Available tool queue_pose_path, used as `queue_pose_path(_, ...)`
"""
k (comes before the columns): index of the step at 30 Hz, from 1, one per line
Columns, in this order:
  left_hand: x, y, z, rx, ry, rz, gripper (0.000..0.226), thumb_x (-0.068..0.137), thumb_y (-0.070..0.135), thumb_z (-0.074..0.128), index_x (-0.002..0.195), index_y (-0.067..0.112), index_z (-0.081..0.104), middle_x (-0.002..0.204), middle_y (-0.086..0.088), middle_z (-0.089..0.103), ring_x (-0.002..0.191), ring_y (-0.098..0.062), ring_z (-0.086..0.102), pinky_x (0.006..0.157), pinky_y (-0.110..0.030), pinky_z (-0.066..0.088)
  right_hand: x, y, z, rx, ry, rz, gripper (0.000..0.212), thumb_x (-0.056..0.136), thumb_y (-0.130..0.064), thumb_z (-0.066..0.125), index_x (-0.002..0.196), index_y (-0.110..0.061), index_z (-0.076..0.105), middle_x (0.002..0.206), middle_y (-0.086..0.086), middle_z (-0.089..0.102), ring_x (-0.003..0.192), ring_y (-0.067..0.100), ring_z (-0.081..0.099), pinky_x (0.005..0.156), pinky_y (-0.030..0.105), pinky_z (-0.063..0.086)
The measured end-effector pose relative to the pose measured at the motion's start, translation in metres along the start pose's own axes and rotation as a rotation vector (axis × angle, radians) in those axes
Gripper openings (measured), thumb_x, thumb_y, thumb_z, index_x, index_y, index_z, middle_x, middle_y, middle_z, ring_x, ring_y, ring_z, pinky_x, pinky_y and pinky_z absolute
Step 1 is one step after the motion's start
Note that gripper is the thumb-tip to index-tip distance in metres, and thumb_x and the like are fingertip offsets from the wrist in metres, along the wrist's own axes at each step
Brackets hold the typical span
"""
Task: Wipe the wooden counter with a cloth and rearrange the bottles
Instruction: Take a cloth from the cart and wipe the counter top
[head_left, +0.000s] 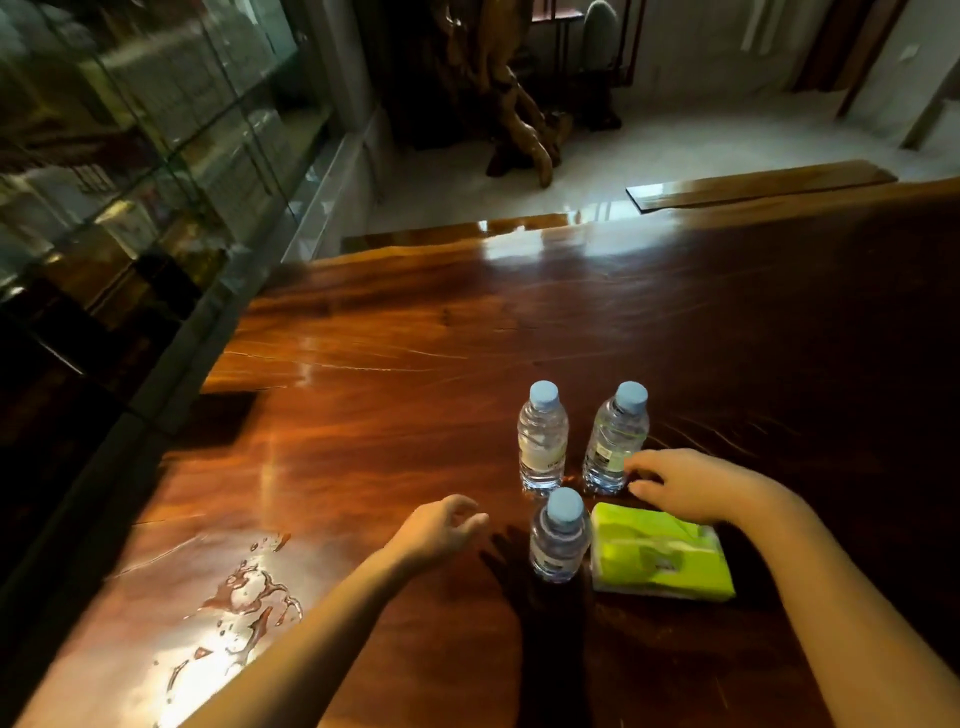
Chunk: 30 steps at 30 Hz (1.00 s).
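Standing upright in a loose triangle on the wooden counter (363, 395) are three small water bottles with pale blue caps. The far left bottle (542, 439) and the far right bottle (615, 441) stand side by side with a gap between them, and the near bottle (558, 538) stands closer to the person, roughly below that gap. All three look full and keep their caps on.

Just to the right of the near bottle lies a green tissue pack (662, 558), flat on the wood, its left edge very close to the bottle; whether they touch is hard to tell.

The right hand (691, 486) reaches in above the tissue pack with its fingers curled and spread, the fingertips at the lower part of the far right bottle. The hand is loosely open and grips nothing; whether a fingertip touches the bottle cannot be told. The left hand (436, 527) hovers over the counter to the left of the near bottle, fingers bent and parted, holding nothing and clear of the bottle.

Near the left forearm, toward the counter's near left edge, a puddle of water (244, 608) shines in the light, broken into streaks and drops. The counter is glossy and reddish brown, with bright reflections along its far edge. A glass cabinet (156, 130) runs along the left side, and a pale floor (675, 150) shows beyond the counter.
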<state>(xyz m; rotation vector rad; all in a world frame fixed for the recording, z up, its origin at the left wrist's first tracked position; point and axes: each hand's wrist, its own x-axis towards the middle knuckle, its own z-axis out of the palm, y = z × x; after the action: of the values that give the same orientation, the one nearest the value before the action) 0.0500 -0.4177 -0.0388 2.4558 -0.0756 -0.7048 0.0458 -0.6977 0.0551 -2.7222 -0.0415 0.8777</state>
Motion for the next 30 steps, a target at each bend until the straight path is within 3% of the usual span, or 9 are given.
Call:
queue_pose_path(6, -0.027, -0.038, -0.055, 0.031, 0.118, -0.047, 0.046, 0.096, 0.044, 0.044, 0.13, 0.014, 0.051, 0.135, -0.006, 0.057, 0.122, -0.02, 0.055, 0.094, -0.028, 0.043, -0.028, -0.082, -0.046, -0.065, 0.256, -0.102, 0.036, 0.095, -0.04, 0.044, 0.128, -0.028, 0.051, 0.129, 0.004, 0.06, 0.114, 0.025, 0.058, 0.096, 0.04, 0.048)
queue_pose_path(10, -0.055, -0.079, -0.073, 0.03, 0.222, -0.13, 0.05, 0.095, 0.047, 0.044, 0.134, 0.016, 0.046, 0.138, -0.008, 0.055, 0.124, -0.023, 0.053, 0.098, -0.031, 0.044, -0.02, -0.145, -0.037, -0.106, 0.327, -0.253, 0.046, 0.093, -0.05, 0.043, 0.133, -0.027, 0.045, 0.125, 0.004, 0.062, 0.111, 0.025, 0.06, 0.088, 0.038, 0.048)
queue_pose_path(12, -0.073, -0.102, -0.079, 0.025, 0.3, -0.163, 0.055, 0.094, 0.048, 0.046, 0.14, 0.019, 0.038, 0.143, -0.007, 0.049, 0.128, -0.024, 0.05, 0.101, -0.033, 0.041, -0.006, -0.177, -0.022, -0.107, 0.287, -0.327, 0.055, 0.092, -0.053, 0.043, 0.14, -0.025, 0.037, 0.132, 0.005, 0.057, 0.118, 0.026, 0.056, 0.087, 0.038, 0.045)
queue_pose_path(17, -0.11, -0.152, -0.098, 0.066, 0.41, -0.206, 0.073, 0.088, 0.053, 0.052, 0.148, 0.022, 0.024, 0.155, -0.005, 0.032, 0.142, -0.022, 0.032, 0.114, -0.039, 0.031, 0.035, -0.244, 0.039, -0.125, 0.084, -0.327, 0.081, 0.086, -0.058, 0.052, 0.149, -0.023, 0.014, 0.153, 0.009, 0.029, 0.138, 0.034, 0.03, 0.109, 0.05, 0.033)
queue_pose_path(24, -0.135, -0.213, -0.129, 0.118, 0.223, -0.346, 0.072, 0.091, 0.049, 0.049, 0.149, 0.018, 0.021, 0.157, -0.007, 0.028, 0.142, -0.026, 0.03, 0.116, -0.038, 0.028, 0.055, -0.305, 0.106, -0.205, -0.122, -0.25, 0.087, 0.086, -0.053, 0.057, 0.151, -0.022, 0.007, 0.157, 0.009, 0.018, 0.143, 0.034, 0.02, 0.112, 0.049, 0.028)
queue_pose_path(30, -0.158, -0.261, -0.137, 0.116, 0.096, -0.397, 0.07, 0.09, 0.052, 0.049, 0.148, 0.021, 0.024, 0.155, -0.005, 0.032, 0.14, -0.028, 0.033, 0.115, -0.044, 0.031, 0.05, -0.36, 0.153, -0.214, -0.179, -0.192, 0.087, 0.086, -0.053, 0.057, 0.15, -0.022, 0.008, 0.158, 0.008, 0.016, 0.144, 0.034, 0.018, 0.115, 0.048, 0.027)
